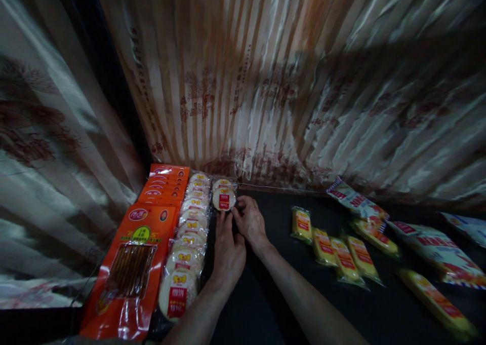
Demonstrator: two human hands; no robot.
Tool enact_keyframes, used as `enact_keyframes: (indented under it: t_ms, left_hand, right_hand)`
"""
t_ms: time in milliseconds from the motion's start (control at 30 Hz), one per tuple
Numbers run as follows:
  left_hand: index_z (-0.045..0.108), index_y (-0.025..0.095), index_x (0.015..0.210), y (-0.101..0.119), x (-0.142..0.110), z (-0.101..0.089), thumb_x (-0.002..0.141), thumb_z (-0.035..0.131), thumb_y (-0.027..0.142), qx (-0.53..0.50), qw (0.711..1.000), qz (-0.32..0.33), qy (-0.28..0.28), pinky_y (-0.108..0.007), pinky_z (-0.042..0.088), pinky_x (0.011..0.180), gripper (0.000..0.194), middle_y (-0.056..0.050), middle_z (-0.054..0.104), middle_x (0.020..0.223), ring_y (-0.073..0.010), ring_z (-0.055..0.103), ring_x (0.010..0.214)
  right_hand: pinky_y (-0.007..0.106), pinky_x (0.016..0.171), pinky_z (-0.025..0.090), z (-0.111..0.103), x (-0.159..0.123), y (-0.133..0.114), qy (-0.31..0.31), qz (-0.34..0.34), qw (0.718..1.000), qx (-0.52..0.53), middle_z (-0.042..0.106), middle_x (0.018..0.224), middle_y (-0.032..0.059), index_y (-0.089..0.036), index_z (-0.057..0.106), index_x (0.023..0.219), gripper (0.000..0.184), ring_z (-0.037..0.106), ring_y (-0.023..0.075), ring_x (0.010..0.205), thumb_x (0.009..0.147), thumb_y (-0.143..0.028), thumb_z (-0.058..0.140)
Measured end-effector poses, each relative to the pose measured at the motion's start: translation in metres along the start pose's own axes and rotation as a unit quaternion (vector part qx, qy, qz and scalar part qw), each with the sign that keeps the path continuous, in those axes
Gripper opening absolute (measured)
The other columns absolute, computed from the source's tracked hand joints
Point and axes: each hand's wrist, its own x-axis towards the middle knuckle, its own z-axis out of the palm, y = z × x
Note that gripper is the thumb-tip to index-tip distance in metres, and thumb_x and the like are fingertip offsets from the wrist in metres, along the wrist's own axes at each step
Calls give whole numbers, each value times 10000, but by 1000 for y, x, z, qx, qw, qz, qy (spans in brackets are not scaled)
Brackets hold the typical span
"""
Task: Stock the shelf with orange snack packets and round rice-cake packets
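Observation:
A short second row of rice cracker packets starts at the back, and its front rice cracker packet (224, 199) is round, white and clear-wrapped with a red label. My left hand (229, 251) reaches its near edge with outstretched fingertips, the thumb apart. On the right side of the same packet, my right hand (250, 222) has its fingers bent in and closed on the edge. Just left runs a long row of overlapping rice cracker packets (177, 292). Beside that row lie overlapping orange snack bags (131, 264) with a window showing brown sticks.
Several yellow wrapped snack bars (342, 259) lie scattered on the black surface (261, 294) at right. White, red and blue snack bags (436, 251) lie farther right. Pleated printed sheeting (243, 81) stands behind the goods, with more along the left.

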Motion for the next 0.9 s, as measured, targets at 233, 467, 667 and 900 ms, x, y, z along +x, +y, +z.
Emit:
enact_keyframes:
  t_ms: [233, 467, 667, 900]
  left_hand:
    - [237, 169, 1417, 1, 0, -1, 710, 438, 60, -76, 996, -53, -20, -364, 263, 1118, 743, -93, 324, 1479, -214, 325, 1341]
    - [282, 129, 1404, 14, -2, -3, 713, 389, 54, -132, 988, -74, -35, -309, 173, 1145, 703, -53, 209, 1527, -165, 201, 1388]
    - [388, 96, 1349, 12, -3, -1, 690, 381, 28, -89, 995, -42, -27, -323, 124, 1159, 662, -81, 261, 1507, -160, 179, 1394]
    - [381, 79, 1356, 7, -13, 4, 691, 359, 22, -14, 999, 24, -34, -354, 170, 1158, 668, -98, 305, 1487, -167, 189, 1392]
  right_hand:
    - [286, 705, 519, 7, -4, 6, -12, -78, 996, 53, 562, 847, 41, -196, 590, 926, 167, 599, 162, 772, 789, -163, 502]
    - [270, 764, 522, 9, -3, 16, -30, -111, 991, 62, 601, 899, 45, -200, 620, 989, 272, 623, 155, 823, 770, -105, 491]
    - [271, 742, 523, 11, -4, 20, -32, -117, 989, 80, 608, 872, 50, -186, 632, 1027, 301, 623, 158, 791, 779, -113, 477]
    - [302, 781, 523, -2, -17, 22, -34, -86, 983, 156, 635, 865, 43, -208, 650, 955, 235, 631, 166, 812, 799, -173, 478]
